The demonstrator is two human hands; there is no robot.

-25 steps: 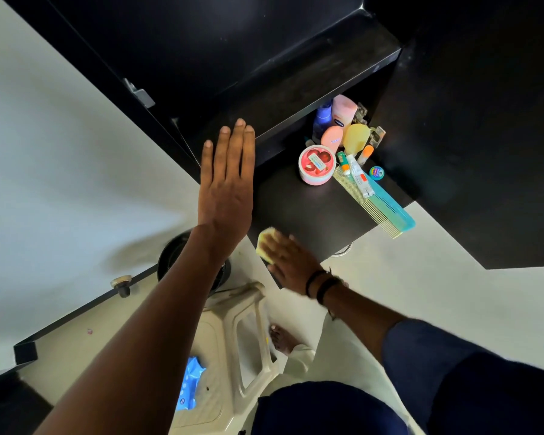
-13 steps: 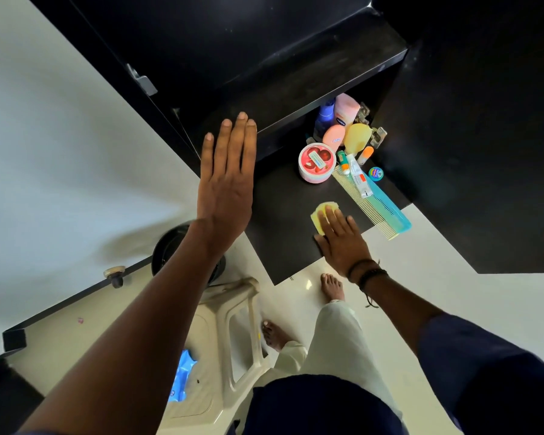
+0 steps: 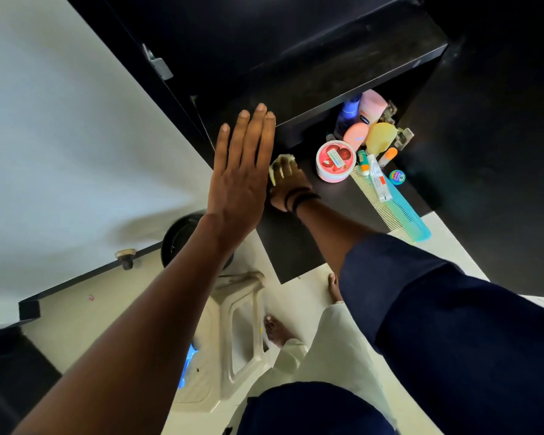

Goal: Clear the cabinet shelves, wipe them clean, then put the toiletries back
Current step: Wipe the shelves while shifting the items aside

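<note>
My right hand presses a yellow cloth flat on the black lower shelf, deep on its left side. My left hand is flat with fingers together against the cabinet's left edge, holding nothing. Toiletries crowd the shelf's right back corner: a round pink jar, a pink bottle, a blue bottle, a yellow bottle, a white tube, a small teal tin and a long teal comb overhanging the front edge. The upper shelf is bare.
The open cabinet door stands at left with a knob. Below are a cream plastic stool, a black round bin, my bare feet and pale floor.
My right hand slid the cloth from the shelf's front edge, first rightward toward the comb, then back and leftward next to my left hand. My left hand stayed put.
</note>
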